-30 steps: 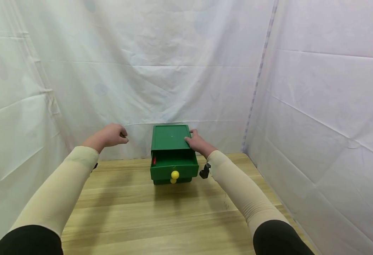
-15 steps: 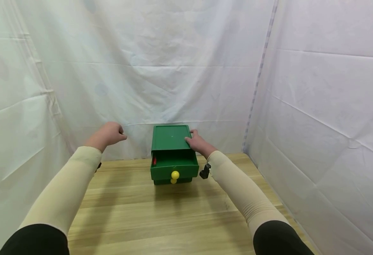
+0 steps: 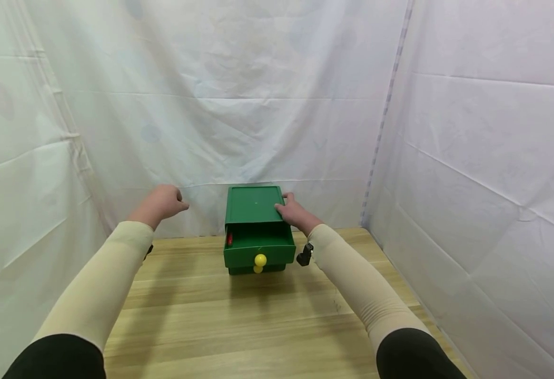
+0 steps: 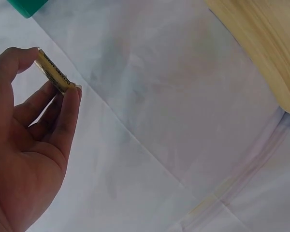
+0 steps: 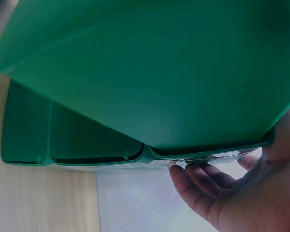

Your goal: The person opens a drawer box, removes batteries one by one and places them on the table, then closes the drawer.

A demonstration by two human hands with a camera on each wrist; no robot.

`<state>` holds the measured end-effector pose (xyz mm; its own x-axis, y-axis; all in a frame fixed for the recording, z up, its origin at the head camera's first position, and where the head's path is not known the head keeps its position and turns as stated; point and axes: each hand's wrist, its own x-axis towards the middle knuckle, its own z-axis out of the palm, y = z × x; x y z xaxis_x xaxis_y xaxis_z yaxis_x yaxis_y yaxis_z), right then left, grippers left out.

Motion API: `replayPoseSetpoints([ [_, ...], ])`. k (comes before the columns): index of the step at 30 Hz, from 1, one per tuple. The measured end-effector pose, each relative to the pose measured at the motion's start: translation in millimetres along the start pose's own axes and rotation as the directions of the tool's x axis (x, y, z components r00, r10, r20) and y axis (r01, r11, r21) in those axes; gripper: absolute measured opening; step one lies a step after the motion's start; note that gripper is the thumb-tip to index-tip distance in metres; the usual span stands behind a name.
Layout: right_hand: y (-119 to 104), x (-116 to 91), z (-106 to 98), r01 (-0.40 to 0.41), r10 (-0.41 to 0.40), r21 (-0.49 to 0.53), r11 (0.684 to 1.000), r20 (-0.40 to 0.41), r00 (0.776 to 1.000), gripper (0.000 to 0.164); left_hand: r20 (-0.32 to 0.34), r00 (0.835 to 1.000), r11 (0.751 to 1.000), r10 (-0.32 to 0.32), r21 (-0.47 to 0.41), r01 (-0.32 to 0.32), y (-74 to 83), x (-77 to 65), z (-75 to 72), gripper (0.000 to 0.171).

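Observation:
My left hand (image 3: 158, 205) hovers to the left of a small green drawer cabinet (image 3: 252, 204). In the left wrist view its thumb and fingers pinch a small gold battery (image 4: 54, 72) with dark lettering by its two ends. The head view hides the battery behind the fingers. My right hand (image 3: 298, 213) grips the cabinet's right side, thumb at the top edge; the right wrist view shows its fingers (image 5: 195, 191) along the cabinet's edge. The upper drawer (image 3: 239, 258) is pulled out, with a yellow knob (image 3: 260, 260) on its front. Something red (image 3: 229, 239) shows inside at the left.
The cabinet stands near the back edge of a wooden table (image 3: 239, 331). A lower drawer with its own yellow knob (image 3: 258, 269) sits below the pulled-out one. White sheeting (image 3: 277, 105) hangs behind and along both sides.
My left hand has shifted and turned slightly, so the item between its fingers no longer shows in the head view. The right hand, cabinet and drawer have stayed in place.

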<state>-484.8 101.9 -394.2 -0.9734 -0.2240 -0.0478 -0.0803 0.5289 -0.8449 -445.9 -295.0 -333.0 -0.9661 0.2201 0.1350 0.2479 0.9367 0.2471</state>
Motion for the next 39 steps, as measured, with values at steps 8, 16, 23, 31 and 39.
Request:
replayPoseSetpoints([
  [8, 0, -1, 1, 0.004, -0.004, 0.003, 1.0, 0.003, 1.0, 0.064, -0.038, 0.997, 0.997, -0.073, -0.02, 0.072, -0.7, -1.4, 3.5, 0.04],
  [16, -1, -2, 1, -0.002, 0.002, -0.006, 1.0, -0.004, 1.0, 0.063, -0.104, 0.988, 0.994, -0.111, -0.025, 0.109, -3.4, -1.6, 13.2, 0.048],
  [23, 0, -1, 0, 0.006, -0.006, 0.001, 1.0, 0.005, 1.0, 0.065, -0.181, 0.976, 0.993, -0.118, -0.023, 0.115, -5.9, 0.2, 30.7, 0.049],
  [31, 1, -2, 0, 0.01, -0.01, 0.007, 1.0, 0.008, 1.0, 0.066, -0.274, 0.956, 0.995, -0.1, -0.026, 0.097, -6.8, -1.9, 49.6, 0.047],
  [39, 3, -1, 0, 0.02, -0.02, 0.005, 1.0, 0.011, 1.0, 0.068, -0.301, 0.944, 0.99, -0.138, -0.059, 0.126, -11.5, -5.8, 67.6, 0.051],
])
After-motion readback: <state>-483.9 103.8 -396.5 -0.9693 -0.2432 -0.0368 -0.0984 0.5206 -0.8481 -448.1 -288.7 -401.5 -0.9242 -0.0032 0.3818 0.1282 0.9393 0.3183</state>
